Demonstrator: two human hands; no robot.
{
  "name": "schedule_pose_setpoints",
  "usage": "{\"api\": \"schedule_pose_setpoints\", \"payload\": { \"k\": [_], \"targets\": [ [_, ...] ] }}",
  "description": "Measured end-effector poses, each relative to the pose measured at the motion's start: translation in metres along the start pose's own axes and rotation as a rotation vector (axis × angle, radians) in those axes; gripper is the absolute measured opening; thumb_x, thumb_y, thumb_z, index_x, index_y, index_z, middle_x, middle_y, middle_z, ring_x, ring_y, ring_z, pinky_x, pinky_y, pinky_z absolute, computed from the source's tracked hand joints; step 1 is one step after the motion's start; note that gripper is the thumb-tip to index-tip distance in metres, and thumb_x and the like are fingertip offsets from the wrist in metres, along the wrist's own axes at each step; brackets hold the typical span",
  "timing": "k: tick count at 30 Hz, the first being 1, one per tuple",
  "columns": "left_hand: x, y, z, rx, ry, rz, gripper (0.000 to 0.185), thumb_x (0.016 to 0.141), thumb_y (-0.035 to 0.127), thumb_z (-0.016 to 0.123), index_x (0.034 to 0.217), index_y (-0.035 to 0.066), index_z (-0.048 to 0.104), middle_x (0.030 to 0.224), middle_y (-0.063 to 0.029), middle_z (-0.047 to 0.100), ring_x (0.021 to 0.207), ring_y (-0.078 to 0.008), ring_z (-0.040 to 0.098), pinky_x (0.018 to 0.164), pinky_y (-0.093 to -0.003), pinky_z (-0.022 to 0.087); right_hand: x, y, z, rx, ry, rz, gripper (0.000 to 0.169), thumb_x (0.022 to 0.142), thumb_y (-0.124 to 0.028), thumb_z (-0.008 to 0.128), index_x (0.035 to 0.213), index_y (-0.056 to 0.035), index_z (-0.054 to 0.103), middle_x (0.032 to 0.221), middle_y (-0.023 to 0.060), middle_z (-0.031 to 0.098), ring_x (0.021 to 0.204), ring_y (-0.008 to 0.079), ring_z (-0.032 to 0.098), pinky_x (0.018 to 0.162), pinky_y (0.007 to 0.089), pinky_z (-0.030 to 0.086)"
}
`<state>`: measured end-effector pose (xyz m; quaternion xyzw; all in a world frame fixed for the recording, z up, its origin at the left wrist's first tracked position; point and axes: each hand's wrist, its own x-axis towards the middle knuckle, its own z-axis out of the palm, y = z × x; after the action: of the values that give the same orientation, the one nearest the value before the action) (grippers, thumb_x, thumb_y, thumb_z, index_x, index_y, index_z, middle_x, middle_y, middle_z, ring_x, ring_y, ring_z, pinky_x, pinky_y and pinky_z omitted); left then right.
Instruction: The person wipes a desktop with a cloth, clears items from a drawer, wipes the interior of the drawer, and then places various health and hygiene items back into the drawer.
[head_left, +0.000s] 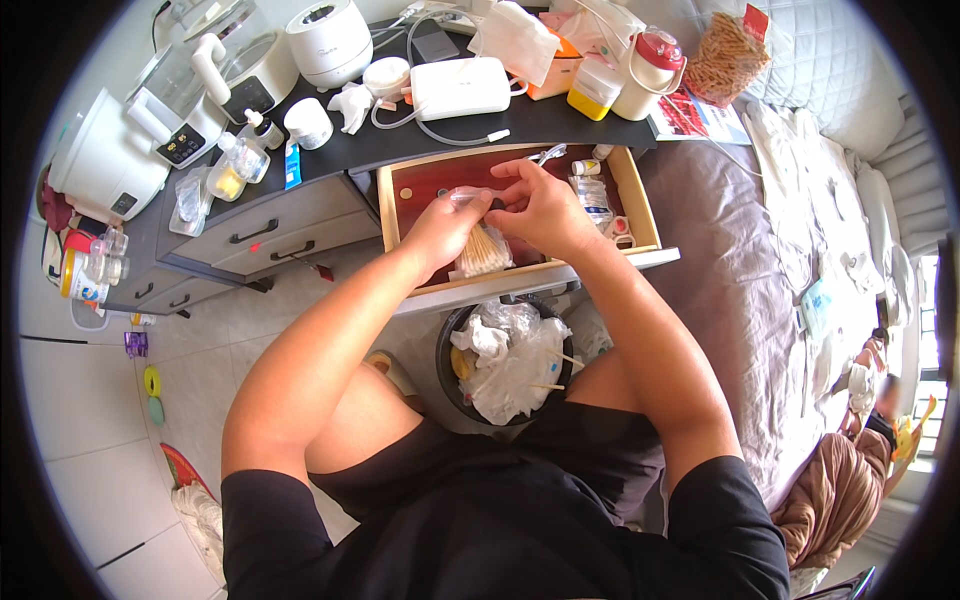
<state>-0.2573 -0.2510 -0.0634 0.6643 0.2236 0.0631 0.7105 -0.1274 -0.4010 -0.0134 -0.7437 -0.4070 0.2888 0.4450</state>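
Note:
Over an open wooden drawer with a red-brown bottom, my left hand grips a clear plastic bag of cotton swabs. The swabs' wooden sticks fan down towards their white tips near the drawer's front. My right hand meets the left at the top of the bag, its thumb and fingertips pinching a small dark object. What that object is cannot be made out. At the drawer's right side lie a small white bottle, a clear plastic packet and red-and-white scissors.
Beneath the drawer stands a black bin full of crumpled tissue and plastic. Kitchen appliances, bottles and a white device with a hose crowd the dark cabinet top. A grey-covered bed is at the right, with a person beyond.

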Motion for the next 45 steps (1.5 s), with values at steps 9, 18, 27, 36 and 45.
{"api": "schedule_pose_setpoints", "payload": {
  "k": [9,18,27,36,45],
  "targets": [
    [-0.003,-0.01,-0.024,-0.156,0.005,-0.104,0.03,0.108,0.033,0.065,0.122,0.006,0.068,0.103,-0.0017,0.071,0.091,-0.011,0.068,0.082,-0.0301,0.057,0.033,0.05,-0.062,-0.939,0.242,0.035,0.035,0.088,-0.019,0.065,0.121,-0.0152,0.078,0.13,0.0174,0.07,0.129,0.0401,0.059,0.111,0.0467,0.048],
    [-0.013,0.003,-0.021,-0.181,0.04,-0.058,0.031,0.107,0.037,0.065,0.115,0.007,0.067,0.097,-0.0013,0.072,0.084,-0.0102,0.07,0.075,-0.0298,0.058,0.063,0.096,-0.075,-1.302,0.248,0.092,0.057,0.087,-0.035,0.074,0.138,-0.0106,0.062,0.135,0.0202,0.067,0.128,0.0393,0.061,0.108,0.0484,0.05],
    [-0.017,0.016,-0.025,-0.26,0.017,-0.001,0.037,0.102,0.035,0.074,0.118,0.003,0.068,0.095,-0.0046,0.074,0.082,-0.0125,0.071,0.072,-0.0317,0.059,0.078,0.114,-0.101,-1.381,0.07,0.186,0.041,0.101,-0.03,0.056,0.139,-0.0147,0.063,0.133,0.017,0.07,0.119,0.0358,0.07,0.099,0.0487,0.056],
    [-0.036,0.03,-0.062,-0.342,0.216,0.145,0.044,0.104,0.046,0.069,0.11,0.003,0.069,0.095,-0.0024,0.071,0.084,-0.0103,0.069,0.073,-0.0307,0.057,0.072,0.099,-0.081,-1.499,0.02,0.2,0.045,0.102,-0.033,0.057,0.142,-0.0125,0.057,0.14,0.0231,0.063,0.131,0.0371,0.062,0.106,0.049,0.052],
    [-0.055,0.03,-0.102,-0.413,0.31,0.144,0.043,0.103,0.048,0.068,0.108,0.005,0.067,0.094,-0.0028,0.07,0.078,-0.0116,0.07,0.066,-0.0313,0.057,0.045,0.076,-0.081,-1.201,0.06,0.107,0.041,0.095,-0.026,0.07,0.13,-0.0078,0.061,0.125,0.0245,0.07,0.116,0.0425,0.067,0.099,0.0509,0.053]
  ]
}}
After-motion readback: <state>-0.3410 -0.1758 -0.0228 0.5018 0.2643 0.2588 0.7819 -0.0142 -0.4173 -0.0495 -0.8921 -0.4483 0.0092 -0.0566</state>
